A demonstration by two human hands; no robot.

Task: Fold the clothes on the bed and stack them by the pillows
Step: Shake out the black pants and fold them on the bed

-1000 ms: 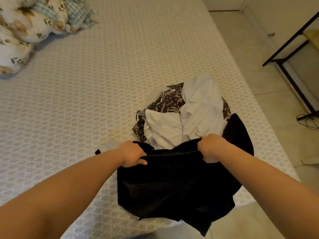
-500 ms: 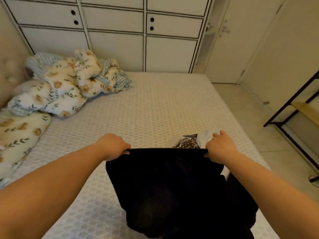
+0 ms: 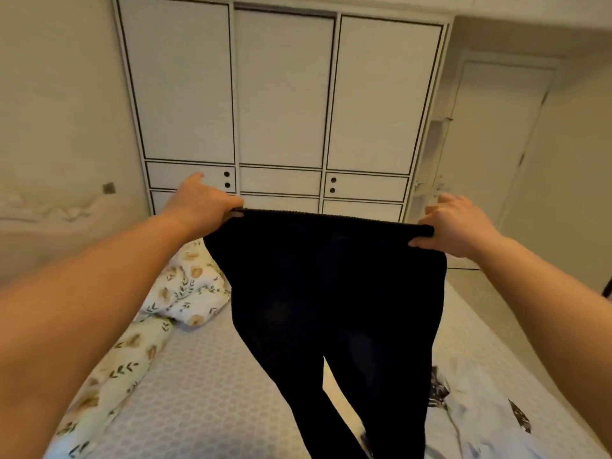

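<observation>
Head view: left hand (image 3: 202, 203), right hand (image 3: 458, 225) fingers pinch black trousers (image 3: 331, 293) waistband (legs hanging).

Dim, warm indoor light; soft focus, with wide-angle bending at the edges.

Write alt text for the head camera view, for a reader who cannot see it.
Two hands, left hand and right hand, hold black trousers up by the waistband over a bed. Floral pillows lie to the left, light clothes at lower right, a white wardrobe behind.
</observation>
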